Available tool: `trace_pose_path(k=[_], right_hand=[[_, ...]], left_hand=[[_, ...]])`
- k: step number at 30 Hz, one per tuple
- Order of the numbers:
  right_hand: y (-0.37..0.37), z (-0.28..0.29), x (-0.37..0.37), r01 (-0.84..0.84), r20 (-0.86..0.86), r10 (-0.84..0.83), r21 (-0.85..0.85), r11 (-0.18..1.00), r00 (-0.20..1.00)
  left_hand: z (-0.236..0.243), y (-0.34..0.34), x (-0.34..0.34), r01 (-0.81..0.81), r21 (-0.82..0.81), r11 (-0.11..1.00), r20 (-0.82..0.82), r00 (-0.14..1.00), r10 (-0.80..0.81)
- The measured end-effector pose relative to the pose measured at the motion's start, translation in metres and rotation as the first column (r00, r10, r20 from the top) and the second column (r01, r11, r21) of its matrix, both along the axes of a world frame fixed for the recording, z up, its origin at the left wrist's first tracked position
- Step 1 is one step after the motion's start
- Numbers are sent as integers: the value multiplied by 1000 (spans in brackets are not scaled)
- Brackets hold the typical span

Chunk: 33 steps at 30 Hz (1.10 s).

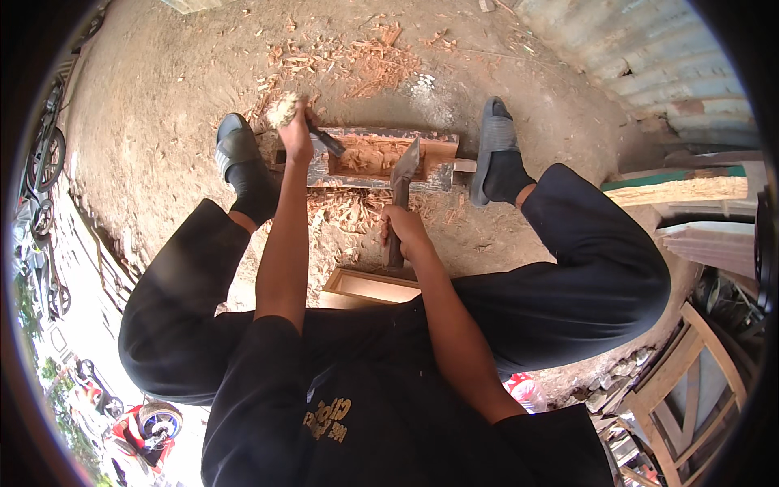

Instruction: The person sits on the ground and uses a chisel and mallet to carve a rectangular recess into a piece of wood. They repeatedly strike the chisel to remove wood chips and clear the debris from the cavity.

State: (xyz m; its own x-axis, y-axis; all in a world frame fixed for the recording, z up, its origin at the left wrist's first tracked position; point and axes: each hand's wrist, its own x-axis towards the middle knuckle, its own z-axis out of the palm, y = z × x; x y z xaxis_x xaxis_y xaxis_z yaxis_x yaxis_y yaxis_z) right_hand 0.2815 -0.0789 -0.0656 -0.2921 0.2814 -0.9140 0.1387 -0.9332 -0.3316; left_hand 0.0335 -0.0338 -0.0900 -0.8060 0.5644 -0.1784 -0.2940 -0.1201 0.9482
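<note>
My left hand (298, 140) is closed around a chisel, its pale, frayed butt (284, 109) showing above the fist and its dark metal part (329, 144) slanting toward a hollowed wooden block (442, 178). Whether the chisel's tip touches the wood is hard to tell. Splintered reddish chips (373, 158) lie in the block's hollow. My right hand (406, 229) grips the handle of a hammer (403, 166), whose pointed metal head stands over the right part of the hollow. The handle's lower end sticks out below that fist.
My sandalled feet (497, 150) flank the block. Loose wood chips (381, 65) litter the dirt floor beyond it. Below my right hand is a small wooden frame or box (369, 286). Corrugated sheet (649, 57) and stacked boards (682, 188) are on the right; motorbikes (49, 162) stand far left.
</note>
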Motion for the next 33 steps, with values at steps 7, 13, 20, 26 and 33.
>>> trace_pose_path(k=[7, 13, 20, 26, 33], right_hand=[[4, -2, 3, -14, -48, 14, 0, 1000, 999], [8, -1, 8, 46, -42, -47, -23, 999, 998], [35, 37, 22, 198, 26, -197, -51, 979, 980], [52, 66, 35, 146, 59, -160, 193, 970, 985], [54, 74, 35, 234, -84, -220, 229, 945, 972]], left_hand=[[5, 38, 50, 101, -267, 958, -135, 981, -141], [-7, 40, 90, 216, -249, 944, -483, 817, -314], [-24, 28, 105, 421, -697, 580, -506, 284, -814], [-16, 31, 106, 492, -721, 488, -457, 191, -869], [-33, 27, 114, 406, -760, 507, -490, 154, -858]])
